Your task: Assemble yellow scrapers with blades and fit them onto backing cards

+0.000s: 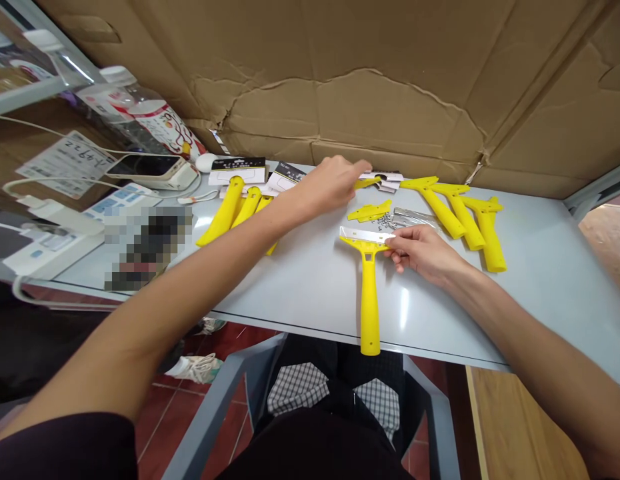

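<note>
My right hand (423, 252) pinches the right end of the head of a yellow scraper (370, 293), with a pale flat blade (366, 235) lying along the head. Its handle points toward me over the table's front edge. My left hand (337, 183) reaches to the back of the table, thumb stretched out to the right and the other fingers bent down, partly hidden. Close by its fingertips are a yellow piece (369, 182) and some white-and-black packaging (389, 179). Between the hands lie yellow clamp plates (369, 211) and a pile of small screws (386, 221).
Several yellow scrapers (491, 240) lie at right; yellow handles (225, 210) and black-and-white header cards (237, 170) lie at left. A clear plastic bag (415, 219) sits by the screws. Farther left are a phone (147, 167), power strip (55, 250) and bottles (155, 123). Cardboard (370, 113) walls the back.
</note>
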